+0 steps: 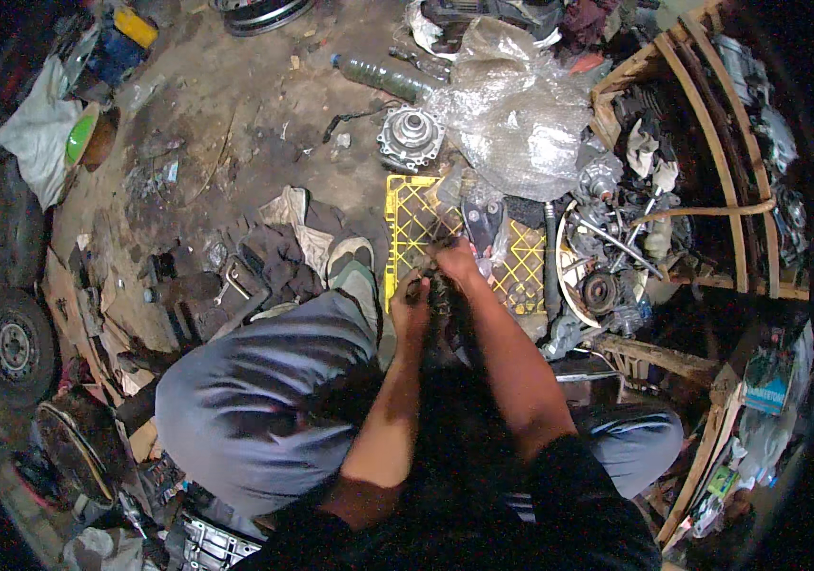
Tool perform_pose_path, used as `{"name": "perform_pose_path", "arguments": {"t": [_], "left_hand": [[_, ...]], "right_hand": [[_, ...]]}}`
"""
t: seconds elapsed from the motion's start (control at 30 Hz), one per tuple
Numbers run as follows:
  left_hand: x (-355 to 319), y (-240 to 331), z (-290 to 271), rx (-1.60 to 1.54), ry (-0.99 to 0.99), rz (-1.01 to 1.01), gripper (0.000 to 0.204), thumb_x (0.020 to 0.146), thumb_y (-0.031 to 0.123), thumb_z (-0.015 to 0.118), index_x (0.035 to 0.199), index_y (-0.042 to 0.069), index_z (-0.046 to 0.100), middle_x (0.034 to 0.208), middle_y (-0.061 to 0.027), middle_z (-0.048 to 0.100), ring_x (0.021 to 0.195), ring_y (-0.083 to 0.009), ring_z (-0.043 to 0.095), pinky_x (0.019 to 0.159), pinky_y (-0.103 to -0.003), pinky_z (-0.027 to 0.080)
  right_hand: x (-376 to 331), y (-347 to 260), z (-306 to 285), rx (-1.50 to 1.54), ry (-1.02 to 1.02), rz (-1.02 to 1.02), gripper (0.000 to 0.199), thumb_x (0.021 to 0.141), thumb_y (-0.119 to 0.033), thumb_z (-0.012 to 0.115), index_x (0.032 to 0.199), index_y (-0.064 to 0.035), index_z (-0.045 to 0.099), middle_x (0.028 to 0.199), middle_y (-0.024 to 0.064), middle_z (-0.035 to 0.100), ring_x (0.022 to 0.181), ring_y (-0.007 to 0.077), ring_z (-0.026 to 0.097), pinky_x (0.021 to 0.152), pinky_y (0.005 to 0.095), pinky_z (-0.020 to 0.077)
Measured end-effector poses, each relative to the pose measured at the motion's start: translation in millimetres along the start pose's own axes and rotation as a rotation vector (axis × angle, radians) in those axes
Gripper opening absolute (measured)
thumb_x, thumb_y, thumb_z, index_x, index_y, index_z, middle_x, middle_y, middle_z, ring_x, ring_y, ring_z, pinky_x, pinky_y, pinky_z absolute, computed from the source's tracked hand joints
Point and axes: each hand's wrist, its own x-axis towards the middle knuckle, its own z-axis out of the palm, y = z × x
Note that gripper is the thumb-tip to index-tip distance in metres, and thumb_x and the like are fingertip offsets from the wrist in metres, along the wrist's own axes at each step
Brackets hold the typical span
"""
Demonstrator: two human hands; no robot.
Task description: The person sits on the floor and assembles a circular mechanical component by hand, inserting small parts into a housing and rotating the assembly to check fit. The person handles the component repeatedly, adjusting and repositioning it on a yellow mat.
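My left hand (pixel 411 303) and my right hand (pixel 454 262) are close together over the yellow plastic crate (pixel 392 243), with my right hand a little farther forward. Fingers of both are closed round a dark, greasy part (pixel 441 293) whose kind I cannot make out. It lies mostly in the shade between my wrists. Just beyond my right hand, a clear plastic bag (pixel 500 238) and a dark metal piece (pixel 479 221) rest on the crate's lattice. A round silver metal housing (pixel 411 136) stands on the floor past the crate's far edge.
Bubble wrap (pixel 521 119) and a plastic bottle (pixel 383 76) lie beyond the crate. To the right, a round tray (pixel 568 276) holds several metal parts beside a wooden frame (pixel 702 124). Rags (pixel 278 247) and a wrench (pixel 228 282) lie left; a wheel (pixel 17 347) stands farther left.
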Motion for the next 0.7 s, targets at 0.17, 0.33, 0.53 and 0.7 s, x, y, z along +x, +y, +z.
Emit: {"name": "perform_pose_path", "arguments": {"t": [0.17,0.33,0.53,0.7], "left_hand": [[-6,27,12,-0.341,-0.129,-0.101,0.030,0.082,0.014,0.073,0.106,-0.002,0.063,0.089,-0.0092,0.069,0.073,-0.0149,0.064,0.071,-0.027,0.053],[-27,68,35,-0.235,-0.424,-0.045,0.022,0.084,0.013,0.070,0.098,-0.003,0.066,0.086,-0.0094,0.070,0.073,-0.0148,0.065,0.069,-0.029,0.054],[-46,71,51,-0.160,-0.578,-0.037,0.015,0.086,0.008,0.066,0.096,-0.003,0.067,0.081,-0.0088,0.070,0.071,-0.0151,0.065,0.068,-0.029,0.054],[-62,58,57,-0.027,-0.695,0.042,0.014,0.084,0.007,0.068,0.096,-0.001,0.068,0.089,-0.0096,0.070,0.080,-0.0154,0.066,0.073,-0.027,0.051]], "right_hand": [[-75,-77,-56,0.152,-0.030,0.091,0.025,0.074,-0.012,0.070,0.092,0.0037,0.064,0.082,0.0104,0.069,0.071,0.0155,0.062,0.066,0.0308,0.0496],[-114,-64,-134,0.296,0.003,-0.222,0.018,0.084,-0.015,0.067,0.094,0.0004,0.067,0.081,0.0060,0.070,0.074,0.0139,0.063,0.065,0.0302,0.0496],[-193,-140,-199,-0.029,0.298,-0.159,0.020,0.085,-0.018,0.068,0.091,0.0007,0.068,0.077,0.0064,0.068,0.071,0.0115,0.059,0.066,0.0268,0.0468],[-236,-118,-216,-0.174,0.329,-0.172,0.014,0.083,-0.013,0.064,0.086,-0.0005,0.069,0.075,0.0102,0.068,0.071,0.0162,0.061,0.068,0.0323,0.0479]]}}
